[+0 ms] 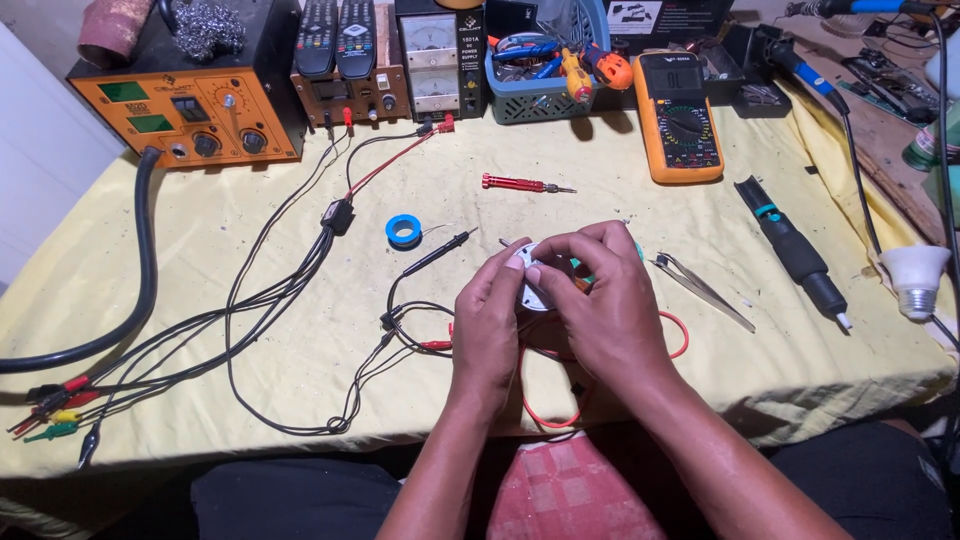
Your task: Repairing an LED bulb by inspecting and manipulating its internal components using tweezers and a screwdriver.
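Fingers of left hand (pixel 490 300) and right hand (pixel 600 295) pinch a small white round part (pixel 534 290) at centre frame, above the yellow worktop (pixel 250 250).

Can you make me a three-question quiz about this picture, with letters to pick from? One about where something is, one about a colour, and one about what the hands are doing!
1. Where do the tweezers lie?
A. beside the right hand
B. in the basket
C. on the floor

2. What colour is the small tape roll?
A. green
B. blue
C. pink

3. What are the hands doing?
A. resting flat
B. holding the screwdriver
C. holding a small white round part

Key: 1 A, they lie just right of it. 2 B, a blue ring. 3 C, left hand and right both grip it.
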